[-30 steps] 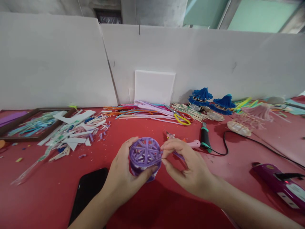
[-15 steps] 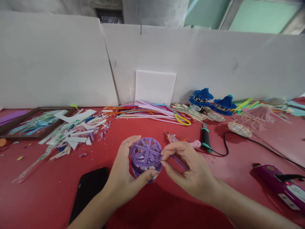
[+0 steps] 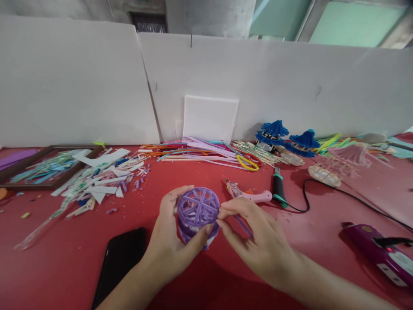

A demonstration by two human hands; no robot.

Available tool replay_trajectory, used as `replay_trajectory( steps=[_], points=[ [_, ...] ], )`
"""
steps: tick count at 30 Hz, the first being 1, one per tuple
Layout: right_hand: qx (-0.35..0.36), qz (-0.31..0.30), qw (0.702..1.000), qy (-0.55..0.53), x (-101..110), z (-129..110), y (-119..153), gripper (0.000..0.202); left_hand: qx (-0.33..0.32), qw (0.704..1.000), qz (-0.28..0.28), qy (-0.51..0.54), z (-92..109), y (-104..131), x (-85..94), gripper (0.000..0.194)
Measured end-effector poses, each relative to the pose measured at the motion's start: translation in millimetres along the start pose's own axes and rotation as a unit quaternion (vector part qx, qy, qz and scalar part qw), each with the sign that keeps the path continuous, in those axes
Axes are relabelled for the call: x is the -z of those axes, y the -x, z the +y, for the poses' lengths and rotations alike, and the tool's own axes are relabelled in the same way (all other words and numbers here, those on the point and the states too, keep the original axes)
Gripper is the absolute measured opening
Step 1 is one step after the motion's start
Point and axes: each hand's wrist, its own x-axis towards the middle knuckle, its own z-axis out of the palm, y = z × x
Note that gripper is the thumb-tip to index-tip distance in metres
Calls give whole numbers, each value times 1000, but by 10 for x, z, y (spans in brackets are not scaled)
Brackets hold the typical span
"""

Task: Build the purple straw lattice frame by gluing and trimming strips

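Observation:
A round purple pipe-cleaner frame (image 3: 199,209), with spokes across its top like a wheel, is held above the red table by my left hand (image 3: 176,237). The thumb presses its near side and the fingers wrap the left side. My right hand (image 3: 254,237) pinches a purple pipe cleaner (image 3: 242,226) against the right rim of the frame; its loose end runs back under the fingers. Whitish material shows inside the lower part of the frame. Just beyond my right hand lies a pair of pink-handled pliers (image 3: 248,193).
Behind lie loose pipe cleaners (image 3: 200,150) and yellow-handled scissors (image 3: 247,163). To the right are a black-and-green soldering-iron-like tool (image 3: 278,188), blue-roofed models (image 3: 272,133) and a purple power strip (image 3: 380,252). At left are a phone (image 3: 121,262), paper scraps (image 3: 103,181) and a brown frame (image 3: 32,187).
My right hand has shifted slightly left and down, still pinching at the rim. More of the pink pliers shows. The purple frame has barely moved in my left hand.

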Motion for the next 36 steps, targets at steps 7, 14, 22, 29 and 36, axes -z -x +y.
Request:
replay_trajectory(
  steps=[7,14,22,29,36],
  points=[
    [66,-23,998,3,-15,-10,33,28,-12,999,32,-25,-50,-3,-38,68],
    [23,-20,1000,3,-33,-62,3,26,-39,994,50,-86,-27,-8,-19,60],
    [-74,-59,993,-78,90,-178,7,27,-91,980,57,-165,9,-23,15,54],
    [-107,-163,965,-174,232,-16,-328,12,-47,992,42,-110,9,-15,-13,57],
    [-71,-279,950,-118,309,120,-554,17,-25,997,34,-57,-45,-4,-60,67]
  ],
)
